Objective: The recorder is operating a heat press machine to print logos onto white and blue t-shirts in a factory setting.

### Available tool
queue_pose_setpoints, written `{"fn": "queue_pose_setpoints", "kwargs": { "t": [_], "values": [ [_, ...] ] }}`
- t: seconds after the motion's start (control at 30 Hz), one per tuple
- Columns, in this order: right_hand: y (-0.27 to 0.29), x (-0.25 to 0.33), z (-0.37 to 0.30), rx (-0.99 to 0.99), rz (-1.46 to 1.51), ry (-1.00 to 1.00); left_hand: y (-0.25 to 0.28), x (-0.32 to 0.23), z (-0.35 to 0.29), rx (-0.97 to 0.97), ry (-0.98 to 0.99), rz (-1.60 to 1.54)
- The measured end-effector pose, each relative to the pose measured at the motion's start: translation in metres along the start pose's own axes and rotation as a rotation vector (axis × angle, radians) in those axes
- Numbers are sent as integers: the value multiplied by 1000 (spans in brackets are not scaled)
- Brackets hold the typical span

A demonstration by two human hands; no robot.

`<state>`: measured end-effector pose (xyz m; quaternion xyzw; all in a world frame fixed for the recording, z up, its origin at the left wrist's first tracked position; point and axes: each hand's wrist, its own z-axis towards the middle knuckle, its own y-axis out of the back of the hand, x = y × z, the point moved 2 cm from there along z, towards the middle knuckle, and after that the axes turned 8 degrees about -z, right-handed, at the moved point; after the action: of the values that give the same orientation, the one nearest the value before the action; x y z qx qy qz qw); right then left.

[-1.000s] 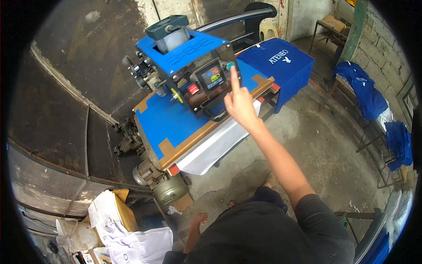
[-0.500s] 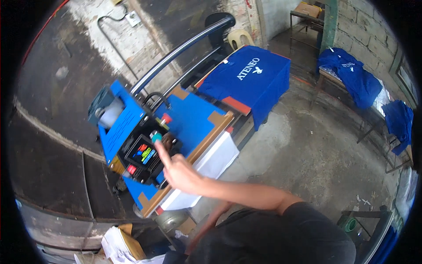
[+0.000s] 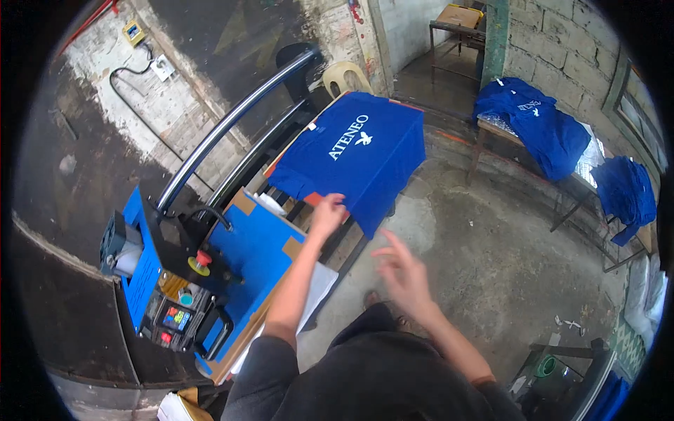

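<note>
A blue T-shirt with white lettering and a small white emblem lies spread over a flat bed, its edges hanging down. My left hand is at the shirt's near edge, beside an orange corner of the bed, fingers loosely bent; contact with the cloth is hard to judge. To the right, over the floor, my right hand has its fingers apart and holds nothing. Left of my left forearm stands a heat press with a blue top plate, a control box with a lit screen, a red knob and a green button.
Curved metal rails run behind the press. A cream plastic chair stands at the back. More blue shirts lie on a bench at the right. A dark stand with a green roll is at the lower right.
My right hand has left the green button and moved right. My left hand has risen from low down to the shirt's edge. The view has shifted, with the press now farther left and lower.
</note>
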<state>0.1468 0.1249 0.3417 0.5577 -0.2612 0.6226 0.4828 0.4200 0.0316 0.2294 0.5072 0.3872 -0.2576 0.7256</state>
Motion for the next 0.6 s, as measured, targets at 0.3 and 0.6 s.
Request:
{"fn": "queue_pose_setpoints", "kwargs": {
  "t": [0.3, 0.6],
  "values": [
    [123, -93, 28, -470, -35, -288, 84, 120, 168, -390, 381, 457],
    [127, -131, 135, -309, -397, -361, 146, 250, 233, -255, 633, 877]
  ]
}}
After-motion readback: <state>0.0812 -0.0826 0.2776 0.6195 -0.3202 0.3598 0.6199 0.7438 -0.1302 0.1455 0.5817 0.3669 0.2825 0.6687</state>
